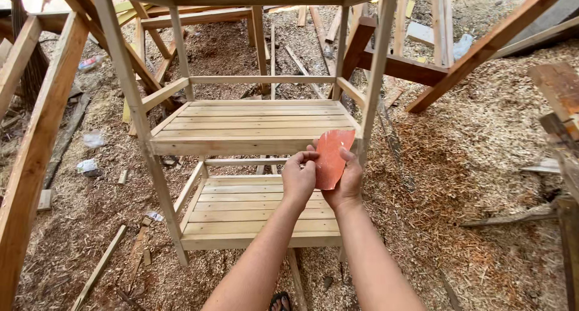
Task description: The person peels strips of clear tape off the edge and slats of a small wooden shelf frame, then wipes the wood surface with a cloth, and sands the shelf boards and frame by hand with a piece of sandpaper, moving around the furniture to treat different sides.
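Head view, nearest to us: our two forearms reach up from the bottom edge, side by side, and a dark sandal [280, 301] shows between them on the ground.
Left hand [298, 181]: we curl it with thumb and fingertips pinched on the left edge of an orange-red sheet of sandpaper [331, 157].
Right hand [347, 181]: we cup it behind the sheet, thumb pressed on the right edge, fingers closed round the lower part.
Sandpaper: held upright between both hands, its top corner reaching the front rail of the upper slatted shelf [253, 127], its lower end hidden in our right palm.
Shelf unit [136, 106]: pale bare wood, standing upright straight ahead of us, with the upper slatted shelf at hand height and a lower slatted shelf [241, 208] just under our wrists.
Ground [470, 166]: covered in sawdust and wood shavings, thickest to the right, with loose sticks and offcuts scattered to the left.
Surroundings: a slanted timber beam [33, 160] on the left, darker beams [482, 46] crossing at upper right, and rough planks [561, 106] at the right edge.
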`<action>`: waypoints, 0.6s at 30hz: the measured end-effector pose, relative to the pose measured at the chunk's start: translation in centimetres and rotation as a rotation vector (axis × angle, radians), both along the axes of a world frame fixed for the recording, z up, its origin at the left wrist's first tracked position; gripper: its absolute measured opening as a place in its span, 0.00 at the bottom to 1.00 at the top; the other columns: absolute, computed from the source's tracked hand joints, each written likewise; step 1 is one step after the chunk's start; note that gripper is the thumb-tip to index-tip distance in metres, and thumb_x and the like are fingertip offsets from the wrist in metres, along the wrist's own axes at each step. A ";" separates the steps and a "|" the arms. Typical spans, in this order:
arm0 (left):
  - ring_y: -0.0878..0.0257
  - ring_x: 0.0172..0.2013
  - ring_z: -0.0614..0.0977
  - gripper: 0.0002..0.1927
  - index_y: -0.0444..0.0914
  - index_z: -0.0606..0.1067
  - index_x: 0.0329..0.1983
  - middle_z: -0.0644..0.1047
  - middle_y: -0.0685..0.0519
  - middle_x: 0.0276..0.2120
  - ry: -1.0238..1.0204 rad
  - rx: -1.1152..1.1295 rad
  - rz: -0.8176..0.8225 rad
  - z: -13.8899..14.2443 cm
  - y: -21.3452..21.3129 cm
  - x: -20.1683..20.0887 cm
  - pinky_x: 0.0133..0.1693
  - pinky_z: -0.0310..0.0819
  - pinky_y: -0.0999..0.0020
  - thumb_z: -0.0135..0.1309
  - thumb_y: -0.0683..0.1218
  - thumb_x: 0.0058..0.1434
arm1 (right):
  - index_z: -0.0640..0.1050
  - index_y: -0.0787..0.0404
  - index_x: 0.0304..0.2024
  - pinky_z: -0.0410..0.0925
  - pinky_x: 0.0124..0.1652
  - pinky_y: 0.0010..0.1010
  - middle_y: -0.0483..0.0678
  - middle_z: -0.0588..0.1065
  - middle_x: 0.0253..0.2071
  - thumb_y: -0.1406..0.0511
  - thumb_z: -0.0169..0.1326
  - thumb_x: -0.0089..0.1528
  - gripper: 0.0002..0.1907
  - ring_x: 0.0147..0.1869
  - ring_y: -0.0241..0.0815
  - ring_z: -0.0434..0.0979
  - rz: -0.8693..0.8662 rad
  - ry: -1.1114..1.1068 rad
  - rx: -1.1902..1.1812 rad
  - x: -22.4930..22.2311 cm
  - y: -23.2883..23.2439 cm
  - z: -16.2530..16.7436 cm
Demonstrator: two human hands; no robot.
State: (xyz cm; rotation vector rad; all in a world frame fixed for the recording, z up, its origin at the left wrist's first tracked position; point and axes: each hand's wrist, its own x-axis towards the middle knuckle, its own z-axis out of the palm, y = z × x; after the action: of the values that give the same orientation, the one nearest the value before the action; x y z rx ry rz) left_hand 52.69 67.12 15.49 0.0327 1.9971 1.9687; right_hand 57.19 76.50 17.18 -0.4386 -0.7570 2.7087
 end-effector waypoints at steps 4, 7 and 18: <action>0.66 0.34 0.82 0.14 0.34 0.81 0.45 0.83 0.52 0.36 -0.004 -0.016 0.011 -1.6 -3.8 -3.3 0.39 0.78 0.71 0.48 0.38 0.61 | 0.65 0.65 0.66 0.70 0.61 0.46 0.57 0.72 0.60 0.60 0.44 0.64 0.29 0.63 0.58 0.74 0.040 -0.084 -0.011 -4.4 -2.9 -1.1; 0.65 0.37 0.83 0.13 0.34 0.81 0.44 0.81 0.51 0.37 0.136 -0.020 0.042 -2.9 -6.2 -6.0 0.40 0.79 0.69 0.49 0.38 0.60 | 0.65 0.65 0.67 0.71 0.54 0.47 0.54 0.72 0.60 0.62 0.42 0.67 0.26 0.62 0.53 0.74 0.025 -0.054 0.130 -7.3 -4.0 -1.1; 0.61 0.34 0.83 0.14 0.37 0.82 0.44 0.80 0.49 0.39 0.094 -0.255 0.143 -5.1 -12.4 -16.9 0.40 0.77 0.65 0.51 0.41 0.58 | 0.69 0.56 0.64 0.69 0.40 0.33 0.44 0.75 0.57 0.53 0.44 0.69 0.25 0.55 0.42 0.78 0.092 -0.298 0.476 -20.3 -5.7 -5.1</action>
State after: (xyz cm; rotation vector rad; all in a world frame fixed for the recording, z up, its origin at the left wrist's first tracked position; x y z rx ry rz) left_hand 35.81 54.70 10.40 -0.0823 2.3563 1.8077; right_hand 36.89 70.79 12.10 -0.7060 -1.4880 2.4475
